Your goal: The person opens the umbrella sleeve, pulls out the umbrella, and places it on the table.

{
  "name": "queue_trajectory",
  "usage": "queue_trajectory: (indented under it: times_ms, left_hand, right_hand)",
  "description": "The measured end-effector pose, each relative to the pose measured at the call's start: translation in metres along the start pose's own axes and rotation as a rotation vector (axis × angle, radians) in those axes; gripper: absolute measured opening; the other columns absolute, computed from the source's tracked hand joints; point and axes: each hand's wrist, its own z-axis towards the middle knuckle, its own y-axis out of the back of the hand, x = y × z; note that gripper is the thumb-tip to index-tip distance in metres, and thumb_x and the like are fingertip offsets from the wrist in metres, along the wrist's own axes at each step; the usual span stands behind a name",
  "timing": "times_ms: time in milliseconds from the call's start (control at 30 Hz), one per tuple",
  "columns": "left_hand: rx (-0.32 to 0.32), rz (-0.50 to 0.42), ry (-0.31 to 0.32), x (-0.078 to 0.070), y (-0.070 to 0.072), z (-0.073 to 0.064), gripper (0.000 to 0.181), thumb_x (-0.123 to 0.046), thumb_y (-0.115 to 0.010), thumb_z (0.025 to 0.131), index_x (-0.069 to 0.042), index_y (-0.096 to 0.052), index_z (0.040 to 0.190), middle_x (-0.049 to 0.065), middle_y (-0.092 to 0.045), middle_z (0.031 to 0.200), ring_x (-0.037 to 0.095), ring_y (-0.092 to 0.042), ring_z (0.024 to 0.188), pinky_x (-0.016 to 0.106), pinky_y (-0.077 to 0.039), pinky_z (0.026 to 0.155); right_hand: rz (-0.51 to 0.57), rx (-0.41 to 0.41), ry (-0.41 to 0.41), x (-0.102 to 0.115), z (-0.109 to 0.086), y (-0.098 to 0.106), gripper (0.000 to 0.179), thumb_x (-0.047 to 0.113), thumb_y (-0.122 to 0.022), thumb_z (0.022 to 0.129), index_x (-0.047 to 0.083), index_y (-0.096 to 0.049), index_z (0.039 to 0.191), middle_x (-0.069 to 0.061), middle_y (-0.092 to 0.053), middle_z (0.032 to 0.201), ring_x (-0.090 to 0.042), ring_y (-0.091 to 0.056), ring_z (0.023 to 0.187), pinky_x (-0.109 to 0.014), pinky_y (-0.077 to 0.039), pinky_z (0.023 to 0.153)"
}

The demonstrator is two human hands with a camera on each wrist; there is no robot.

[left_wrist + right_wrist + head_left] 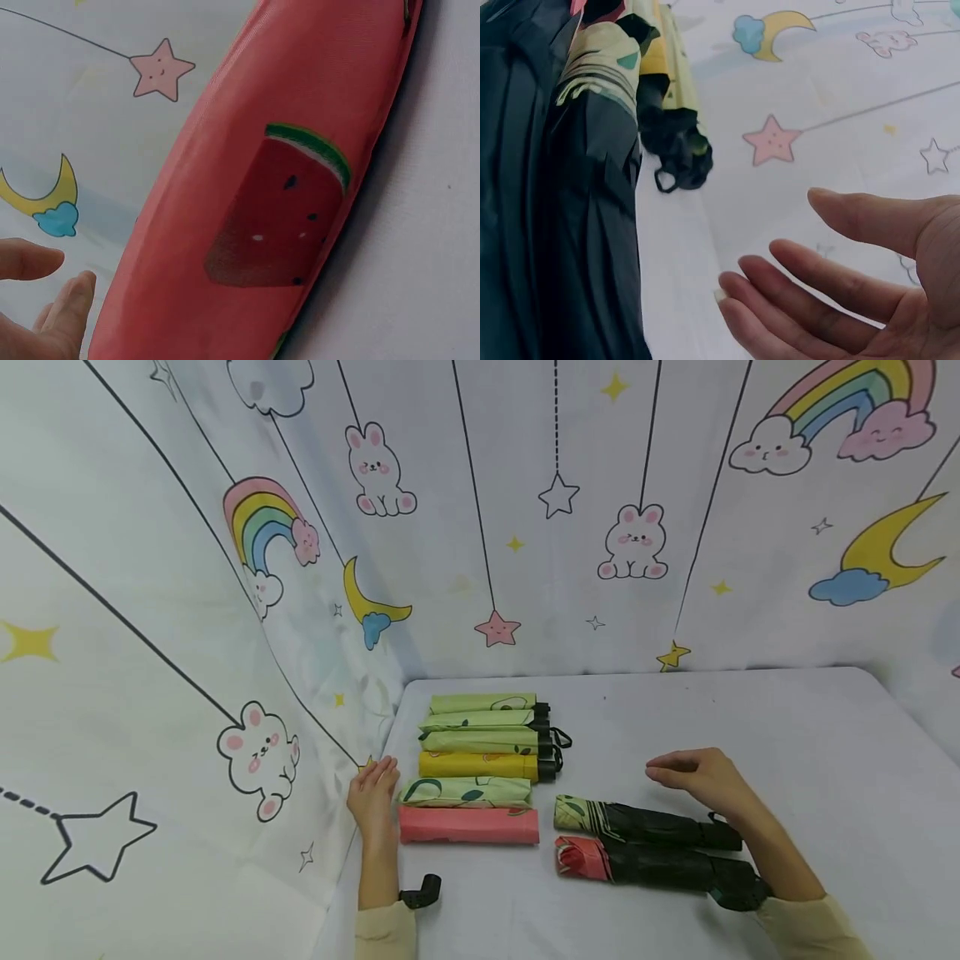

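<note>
My left hand [375, 785] holds nothing, by the left ends of a row of folded umbrellas; its thumb and fingers are apart in the left wrist view. Closest to its wrist lie a pink watermelon-print sleeve [468, 826] and a light green leaf-print sleeve [465, 792], with no handle showing. My right hand [705, 779] is empty too, its fingers loosely bent, just beyond two furled dark umbrellas. One dark umbrella has a green end [572, 814], the other a red end [581, 857]. Their handle ends are partly hidden by the right wrist and its camera.
Behind the sleeves lie a yellow umbrella [476, 766] and several light green ones [480, 742], black handles to the right. They rest on a white-covered table [750, 718]. A printed cloth [480, 568] hangs behind and to the left.
</note>
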Motion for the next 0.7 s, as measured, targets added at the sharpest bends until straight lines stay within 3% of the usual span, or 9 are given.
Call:
queue_trajectory:
  times_ms: [167, 433, 700]
  left_hand:
    - [-0.005, -0.012, -0.026, 0.009, -0.007, 0.008, 0.053, 0.008, -0.069, 0.094, 0.007, -0.044, 0.141, 0.031, -0.060, 0.140, 0.022, -0.073, 0.114, 0.021, -0.059, 0.086]
    - [0.012, -0.048, -0.051, 0.012, -0.021, 0.014, 0.051, 0.014, -0.069, 0.091, 0.012, -0.045, 0.136, 0.036, -0.060, 0.136, 0.020, -0.076, 0.101, 0.022, -0.060, 0.080]
    - [0.010, 0.030, -0.014, 0.015, -0.030, 0.017, 0.053, 0.011, -0.068, 0.093, 0.010, -0.044, 0.140, 0.032, -0.060, 0.139, 0.031, -0.069, 0.120, 0.020, -0.058, 0.081]
  right_hand:
    - [0.055, 0.032, -0.003, 0.010, 0.014, -0.010, 0.046, 0.041, -0.072, 0.100, 0.005, -0.074, 0.126, -0.014, -0.074, 0.122, -0.032, -0.072, 0.108, -0.063, -0.052, 0.098]
    - [0.086, 0.070, -0.017, 0.027, 0.042, -0.026, 0.045, 0.040, -0.074, 0.098, 0.003, -0.075, 0.123, -0.012, -0.077, 0.115, -0.035, -0.075, 0.103, -0.058, -0.056, 0.097]
    - [0.076, 0.094, -0.011, 0.036, 0.064, -0.046, 0.036, 0.032, -0.076, 0.098, 0.002, -0.078, 0.116, -0.012, -0.078, 0.109, -0.036, -0.075, 0.099, -0.053, -0.060, 0.090]
